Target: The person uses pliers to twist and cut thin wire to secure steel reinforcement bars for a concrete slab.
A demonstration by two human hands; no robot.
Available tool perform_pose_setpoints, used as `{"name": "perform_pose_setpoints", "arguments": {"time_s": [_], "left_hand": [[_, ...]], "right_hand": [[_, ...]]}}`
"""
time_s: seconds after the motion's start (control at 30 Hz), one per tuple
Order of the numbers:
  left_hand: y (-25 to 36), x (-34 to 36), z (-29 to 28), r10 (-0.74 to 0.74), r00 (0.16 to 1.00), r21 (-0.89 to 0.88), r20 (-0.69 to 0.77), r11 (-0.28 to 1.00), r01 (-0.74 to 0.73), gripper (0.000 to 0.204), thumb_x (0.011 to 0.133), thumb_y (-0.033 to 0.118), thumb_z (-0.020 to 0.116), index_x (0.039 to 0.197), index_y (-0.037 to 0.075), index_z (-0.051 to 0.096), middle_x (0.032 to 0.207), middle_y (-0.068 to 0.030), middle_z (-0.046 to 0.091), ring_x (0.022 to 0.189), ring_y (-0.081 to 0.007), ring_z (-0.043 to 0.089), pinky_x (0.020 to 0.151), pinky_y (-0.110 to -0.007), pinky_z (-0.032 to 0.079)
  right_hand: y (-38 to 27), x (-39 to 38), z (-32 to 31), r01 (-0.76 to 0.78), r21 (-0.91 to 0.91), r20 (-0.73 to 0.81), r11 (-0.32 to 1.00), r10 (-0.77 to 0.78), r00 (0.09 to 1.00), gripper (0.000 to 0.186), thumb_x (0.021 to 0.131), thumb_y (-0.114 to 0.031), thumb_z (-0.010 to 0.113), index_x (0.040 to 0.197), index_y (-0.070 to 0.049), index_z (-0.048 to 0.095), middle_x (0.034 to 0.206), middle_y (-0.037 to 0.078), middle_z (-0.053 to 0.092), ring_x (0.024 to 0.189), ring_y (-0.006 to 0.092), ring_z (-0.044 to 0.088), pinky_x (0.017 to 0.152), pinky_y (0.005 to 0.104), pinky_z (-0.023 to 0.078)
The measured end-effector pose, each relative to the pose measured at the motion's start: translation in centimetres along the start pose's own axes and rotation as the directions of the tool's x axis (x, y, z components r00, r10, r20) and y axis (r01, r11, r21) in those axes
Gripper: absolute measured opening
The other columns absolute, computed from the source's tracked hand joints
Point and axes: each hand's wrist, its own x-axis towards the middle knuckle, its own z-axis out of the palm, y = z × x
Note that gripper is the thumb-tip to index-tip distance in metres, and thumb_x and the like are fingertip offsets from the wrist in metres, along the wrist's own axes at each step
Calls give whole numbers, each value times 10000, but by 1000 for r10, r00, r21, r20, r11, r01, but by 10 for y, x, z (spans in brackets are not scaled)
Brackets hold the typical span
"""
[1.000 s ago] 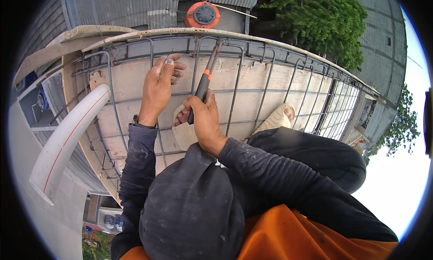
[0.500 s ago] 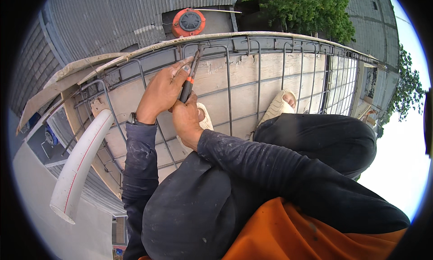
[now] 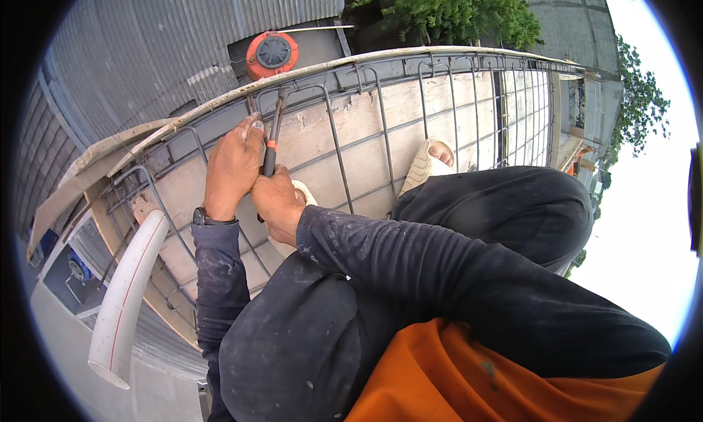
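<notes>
My right hand [image 3: 278, 202] is closed around the handles of a pair of pincers [image 3: 270, 157], dark metal with black grips and orange bands. The pincers' head points away from me and reaches the top bars of a rebar cage [image 3: 333, 140] at its far side. Just left of the pincers, my left hand [image 3: 233, 162] has its fingers bent and pressed together by a bar. Anything pinched there is too small or hidden to make out. The cage's bent stirrups and long bars stand over pale plywood [image 3: 307, 125].
A white pipe [image 3: 128, 297] with a red line slants up at the left. Wooden formwork edging [image 3: 212, 92] runs along the far side. Beyond it are a red-orange round container [image 3: 272, 52], corrugated metal sheets [image 3: 154, 48] and a tree [image 3: 447, 12]. My sandalled feet rest amid the bars.
The view has shifted, so most of the scene sits further left. My left thumb has come off the pincers, and that hand is now beside them at the bar.
</notes>
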Motion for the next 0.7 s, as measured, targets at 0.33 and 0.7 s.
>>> {"name": "perform_pose_setpoints", "arguments": {"time_s": [0.33,0.7], "left_hand": [[27,9,-5,14,999,69,49,997,-17,409,1066,316,512,1165,-33,700,992,-348,697,997,-550,660,858,-551,516],[20,-16,-6,72,971,8,-228,997,-72,510,1172,379,437,1473,5,610,1026,-107,738,865,-162,667,794,-329,543]], "right_hand": [[7,5,4,-39,397,179,917,-35,983,228,968,-268,576,989,-43,610,778,66,612,627,216,596,510,396,496],[-20,25,-115,320,-411,476,854,-98,874,418,989,-260,640,1279,37,599,922,195,719,753,280,738,703,418,589]]}}
